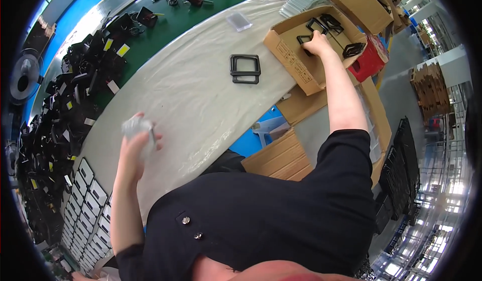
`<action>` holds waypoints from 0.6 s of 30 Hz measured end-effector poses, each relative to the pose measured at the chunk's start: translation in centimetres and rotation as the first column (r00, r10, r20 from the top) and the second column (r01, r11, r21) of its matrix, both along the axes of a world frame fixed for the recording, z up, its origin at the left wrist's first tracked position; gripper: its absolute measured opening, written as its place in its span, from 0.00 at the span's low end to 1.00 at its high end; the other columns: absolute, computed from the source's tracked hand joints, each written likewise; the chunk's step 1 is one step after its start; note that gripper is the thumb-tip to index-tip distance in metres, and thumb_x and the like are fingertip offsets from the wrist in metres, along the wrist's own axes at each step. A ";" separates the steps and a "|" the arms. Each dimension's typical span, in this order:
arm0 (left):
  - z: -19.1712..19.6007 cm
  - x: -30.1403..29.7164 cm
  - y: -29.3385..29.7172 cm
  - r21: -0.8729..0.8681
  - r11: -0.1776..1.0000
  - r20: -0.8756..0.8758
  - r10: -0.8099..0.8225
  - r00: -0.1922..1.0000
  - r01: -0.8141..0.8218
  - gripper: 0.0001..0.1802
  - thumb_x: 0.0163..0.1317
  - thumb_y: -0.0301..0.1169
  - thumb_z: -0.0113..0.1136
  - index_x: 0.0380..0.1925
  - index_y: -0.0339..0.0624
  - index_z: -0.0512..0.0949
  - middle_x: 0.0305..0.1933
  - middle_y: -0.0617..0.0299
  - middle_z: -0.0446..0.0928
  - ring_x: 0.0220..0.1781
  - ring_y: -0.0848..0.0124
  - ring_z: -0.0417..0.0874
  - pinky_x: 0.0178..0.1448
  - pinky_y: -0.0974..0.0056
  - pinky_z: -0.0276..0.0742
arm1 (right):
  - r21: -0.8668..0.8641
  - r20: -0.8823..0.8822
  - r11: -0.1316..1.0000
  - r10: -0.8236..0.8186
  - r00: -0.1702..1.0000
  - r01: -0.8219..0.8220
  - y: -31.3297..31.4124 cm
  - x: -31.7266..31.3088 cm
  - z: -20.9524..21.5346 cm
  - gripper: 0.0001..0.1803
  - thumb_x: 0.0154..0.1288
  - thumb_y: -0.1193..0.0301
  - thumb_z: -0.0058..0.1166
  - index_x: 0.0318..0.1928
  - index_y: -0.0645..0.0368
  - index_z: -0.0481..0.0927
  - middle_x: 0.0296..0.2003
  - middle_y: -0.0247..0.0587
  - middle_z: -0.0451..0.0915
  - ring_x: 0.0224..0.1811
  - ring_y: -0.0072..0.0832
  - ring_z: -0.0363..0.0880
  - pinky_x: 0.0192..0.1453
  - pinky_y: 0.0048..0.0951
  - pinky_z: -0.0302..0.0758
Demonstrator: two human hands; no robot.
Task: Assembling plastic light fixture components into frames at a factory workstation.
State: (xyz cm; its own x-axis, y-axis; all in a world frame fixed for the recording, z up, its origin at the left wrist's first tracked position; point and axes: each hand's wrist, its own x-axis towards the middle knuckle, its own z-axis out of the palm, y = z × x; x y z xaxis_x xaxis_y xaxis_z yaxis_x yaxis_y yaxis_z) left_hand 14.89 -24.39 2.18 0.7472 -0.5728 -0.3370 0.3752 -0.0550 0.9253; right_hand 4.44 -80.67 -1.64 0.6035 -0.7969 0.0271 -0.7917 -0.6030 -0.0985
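Note:
My left hand point(136, 140) is raised over the plastic-covered table point(191, 95), closed around a crumpled clear plastic wrapper point(134, 126). My right hand point(317, 43) reaches far right into an open cardboard box point(296, 62) and grips a black rectangular frame point(304, 40) lying inside. Other black frames point(331, 22) lie deeper in the same box. Two stacked black frames point(245, 68) rest on the table, left of the box.
A heap of black devices with cables and yellow tags point(75, 90) lines the table's left side, with rows of flat white-edged panels point(88, 215) below. More cardboard boxes point(356, 0), a red bin point(371, 57) and black crates point(401, 170) stand on the right. A small clear bag point(239, 21) lies at the table's far end.

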 end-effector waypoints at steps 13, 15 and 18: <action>-0.1 10.3 -20.1 -0.218 0.967 -0.318 -0.199 0.927 0.133 0.21 0.59 0.36 0.53 0.49 0.35 0.67 0.44 0.51 0.78 0.44 0.60 0.81 0.47 0.56 0.80 | 0.156 0.036 0.987 0.041 0.999 -0.046 -0.7 0.9 0.8 0.40 0.38 0.55 0.69 0.51 0.68 0.73 0.47 0.58 0.78 0.54 0.42 0.76 0.59 0.34 0.73; -0.2 10.6 -21.0 -0.215 0.966 -0.290 -0.206 0.935 0.146 0.22 0.58 0.36 0.56 0.49 0.35 0.67 0.44 0.50 0.78 0.45 0.60 0.81 0.47 0.56 0.80 | 0.100 0.104 0.995 0.008 0.995 -0.019 -2.3 0.4 0.5 0.31 0.42 0.58 0.67 0.46 0.63 0.78 0.45 0.53 0.80 0.53 0.40 0.77 0.57 0.35 0.73; 0.6 10.8 -21.7 -0.220 0.972 -0.321 -0.155 0.934 0.086 0.24 0.58 0.37 0.57 0.51 0.35 0.67 0.45 0.50 0.77 0.45 0.58 0.81 0.49 0.55 0.80 | 0.199 0.434 0.974 0.015 0.901 -0.112 -4.1 -1.0 1.6 0.15 0.54 0.63 0.59 0.39 0.60 0.82 0.33 0.45 0.83 0.36 0.37 0.81 0.42 0.35 0.75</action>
